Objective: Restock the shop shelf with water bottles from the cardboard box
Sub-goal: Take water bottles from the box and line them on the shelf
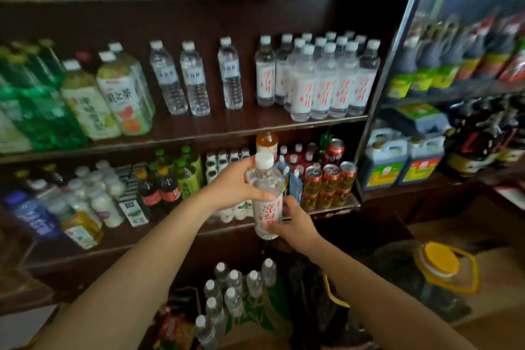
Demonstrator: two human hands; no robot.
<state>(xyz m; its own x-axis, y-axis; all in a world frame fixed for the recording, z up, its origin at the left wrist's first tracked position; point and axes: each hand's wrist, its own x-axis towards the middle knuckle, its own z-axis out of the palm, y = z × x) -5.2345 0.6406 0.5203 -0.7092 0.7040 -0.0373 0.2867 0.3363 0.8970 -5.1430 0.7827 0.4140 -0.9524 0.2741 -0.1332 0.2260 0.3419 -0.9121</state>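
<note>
Gripping one water bottle w/ both hands: left hand curled round its shoulder, right hand pinching its base. Bottle is upright, in front of the lower shelf. Above it, matching bottles crowd the middle shelf. Below it, more bottles in the cardboard box.

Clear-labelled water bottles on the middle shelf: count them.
3. They stand in a row: left, middle, right, between the tea bottles and the red-labelled bottles. None seems hidden.

held bottle label — "凉白"
</note>
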